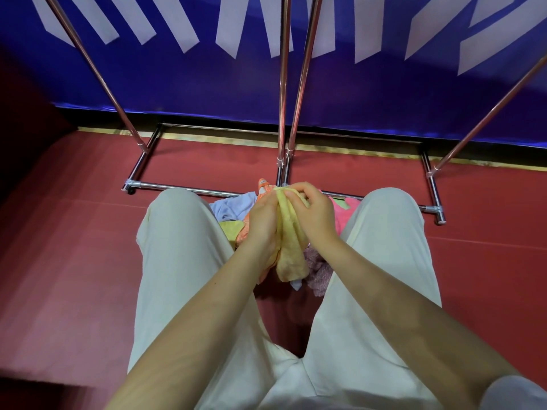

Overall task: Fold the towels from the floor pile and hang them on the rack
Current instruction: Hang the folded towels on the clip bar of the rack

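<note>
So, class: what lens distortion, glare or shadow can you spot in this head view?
Head view: wide-angle lens splays the rack poles outward; bright glints run along the chrome base bars; far-left corner falls into deep shadow; hands on the yellow towel stay sharp.

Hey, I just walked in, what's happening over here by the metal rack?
A person in pale trousers stands over a pile of towels on the red floor. Both hands hold one yellow towel: the left hand grips its side, and the right hand pinches its top edge. The towel hangs bunched, not yet folded. No towel shows on the visible parts of the metal rack in front.
</note>
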Action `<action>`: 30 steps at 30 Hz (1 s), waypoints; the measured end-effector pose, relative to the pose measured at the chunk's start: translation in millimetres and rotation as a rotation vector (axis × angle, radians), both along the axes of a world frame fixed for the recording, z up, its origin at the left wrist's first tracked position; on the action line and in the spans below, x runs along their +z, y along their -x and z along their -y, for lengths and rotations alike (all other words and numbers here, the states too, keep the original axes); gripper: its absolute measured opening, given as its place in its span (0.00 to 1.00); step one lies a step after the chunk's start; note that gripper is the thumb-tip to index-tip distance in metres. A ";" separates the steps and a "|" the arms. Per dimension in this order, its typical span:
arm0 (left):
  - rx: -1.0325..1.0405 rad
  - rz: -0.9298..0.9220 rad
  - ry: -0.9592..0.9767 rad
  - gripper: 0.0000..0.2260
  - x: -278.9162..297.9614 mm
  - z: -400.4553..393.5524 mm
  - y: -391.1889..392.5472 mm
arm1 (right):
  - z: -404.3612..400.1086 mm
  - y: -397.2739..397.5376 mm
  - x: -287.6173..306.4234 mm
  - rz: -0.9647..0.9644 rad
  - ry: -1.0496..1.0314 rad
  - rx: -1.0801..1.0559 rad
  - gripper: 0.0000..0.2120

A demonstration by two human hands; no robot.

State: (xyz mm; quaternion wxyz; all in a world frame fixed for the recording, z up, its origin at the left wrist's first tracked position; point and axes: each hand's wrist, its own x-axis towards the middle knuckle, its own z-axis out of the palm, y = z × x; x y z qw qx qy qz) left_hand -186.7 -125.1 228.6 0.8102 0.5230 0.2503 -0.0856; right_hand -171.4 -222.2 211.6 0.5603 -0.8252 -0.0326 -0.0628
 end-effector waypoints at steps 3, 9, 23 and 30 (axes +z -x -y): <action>-0.037 0.007 -0.128 0.10 -4.8 -1.2 -1.9 | 0.3 -1.1 -0.7 -0.025 0.022 -0.036 0.03; -0.129 0.003 -0.297 0.17 -4.5 3.0 -2.4 | 1.8 -4.6 -4.6 -0.112 -0.019 -0.123 0.06; -0.070 0.111 -0.371 0.11 -13.4 3.5 3.4 | 4.1 -7.6 5.9 -0.246 -0.191 -0.060 0.05; 0.024 0.158 -0.571 0.13 -10.5 -12.9 -6.7 | 19.4 -8.4 9.4 -0.179 0.007 0.313 0.08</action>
